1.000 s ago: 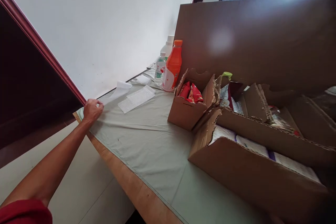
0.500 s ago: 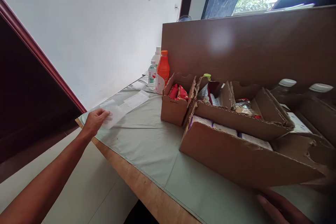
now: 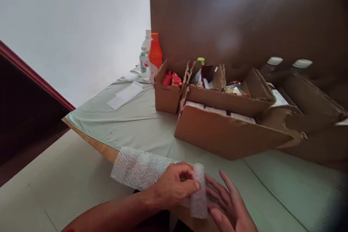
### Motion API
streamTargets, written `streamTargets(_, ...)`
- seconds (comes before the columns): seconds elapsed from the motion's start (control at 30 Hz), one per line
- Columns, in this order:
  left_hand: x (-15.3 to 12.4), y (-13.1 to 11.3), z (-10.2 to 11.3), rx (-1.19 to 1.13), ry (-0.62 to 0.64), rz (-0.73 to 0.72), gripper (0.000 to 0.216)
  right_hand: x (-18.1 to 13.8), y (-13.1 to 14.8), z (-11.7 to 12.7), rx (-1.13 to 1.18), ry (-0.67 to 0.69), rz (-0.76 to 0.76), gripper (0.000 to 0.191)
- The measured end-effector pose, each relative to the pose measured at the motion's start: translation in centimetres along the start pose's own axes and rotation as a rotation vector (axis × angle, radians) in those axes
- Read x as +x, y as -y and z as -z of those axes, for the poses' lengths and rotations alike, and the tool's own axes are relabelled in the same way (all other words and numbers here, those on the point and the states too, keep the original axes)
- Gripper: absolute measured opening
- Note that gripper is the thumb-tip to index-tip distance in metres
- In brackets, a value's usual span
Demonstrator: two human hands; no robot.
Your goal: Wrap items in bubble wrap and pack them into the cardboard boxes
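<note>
- Left hand point(image 3: 175, 185) pinched on bubble-wrap sheet point(image 3: 141, 168), held over table edge point(image 3: 89, 141) at 6 o'clock (likely for working room).
- Right hand point(image 3: 231, 206) fingers spread, flat beside wrap.
- Cardboard boxes point(image 3: 225, 134) at 1 o'clock.

A single head-worn camera is looking forward and down from the near edge of the table point(image 3: 152, 130), tilting so that the tabletop is running diagonally up toward the left corner. It is sitting close over the near edge, where the left hand point(image 3: 174, 186) and right hand point(image 3: 231, 206) are filling the bottom of the view. Farther off, it is taking in the cardboard boxes point(image 3: 225, 134) mid-table and the bottles point(image 3: 154, 56) at the far edge by the wall.
</note>
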State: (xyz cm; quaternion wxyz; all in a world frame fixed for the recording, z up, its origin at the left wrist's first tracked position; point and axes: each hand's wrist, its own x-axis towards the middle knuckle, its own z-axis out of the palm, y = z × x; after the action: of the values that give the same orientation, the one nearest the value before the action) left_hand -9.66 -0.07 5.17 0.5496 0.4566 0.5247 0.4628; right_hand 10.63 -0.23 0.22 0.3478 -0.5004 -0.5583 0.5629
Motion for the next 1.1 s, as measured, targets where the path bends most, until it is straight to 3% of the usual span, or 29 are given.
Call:
streamTargets(0.07,-0.3,0.7,-2.2,-0.034,0.067,-0.02,0.013,0.0,0.8,-0.4,0.024,-0.095,-0.074,0.093)
streamTargets(0.17,-1.6,1.2,-2.8,0.075,0.072,-0.118,0.02,0.2,1.2,0.8,0.033,-0.204,-0.149,0.085)
streamTargets(0.23,-2.6,1.5,-2.4,0.266,0.045,-0.285,0.023,0.1,1.1,2.0,0.069,-0.308,-0.163,0.08)
streamTargets(0.33,-3.6,1.9,-1.8,0.547,0.051,-0.604,0.028,0.1,1.1,3.7,0.141,-0.572,-0.067,0.072)
streamTargets(0.4,-3.8,2.0,-1.7,0.682,0.082,-0.708,0.03,0.1,1.0,5.3,0.107,-0.643,-0.028,0.072)
streamTargets(0.5,-3.5,1.8,-1.7,0.767,0.15,-0.63,0.027,-0.4,1.0,8.7,-0.122,-0.649,-0.05,0.086)
streamTargets(0.57,-3.0,1.4,-1.6,0.78,0.197,-0.546,0.027,-1.1,1.4,10.8,-0.329,-0.759,-0.015,0.088)
streamTargets(0.67,-1.4,0.6,-1.6,0.826,0.217,-0.549,0.026,-1.7,2.4,11.4,-0.597,-0.896,0.099,0.068)
streamTargets(0.7,-0.7,0.5,-1.7,0.849,0.216,-0.575,0.026,-1.5,2.6,10.6,-0.667,-0.846,0.171,0.057)
streamTargets(0.77,0.7,0.5,-1.7,0.926,0.233,-0.622,0.031,-0.4,2.9,7.7,-0.794,-0.574,0.386,0.039)
streamTargets(0.83,1.8,1.1,-1.4,1.056,0.256,-0.626,0.038,1.4,2.8,3.8,-0.934,-0.207,0.577,0.04)
streamTargets(0.9,2.4,2.2,-0.5,1.202,0.238,-0.599,0.043,3.1,2.3,0.8,-1.052,-0.01,0.586,0.047)
streamTargets(1.0,2.3,4.4,1.8,1.305,0.181,-0.6,0.043,3.7,1.0,0.5,-1.139,0.084,0.545,0.047)
streamTargets(1.1,1.6,6.0,3.5,1.298,0.16,-0.645,0.045,1.3,-1.1,4.9,-1.218,-0.02,0.518,0.049)
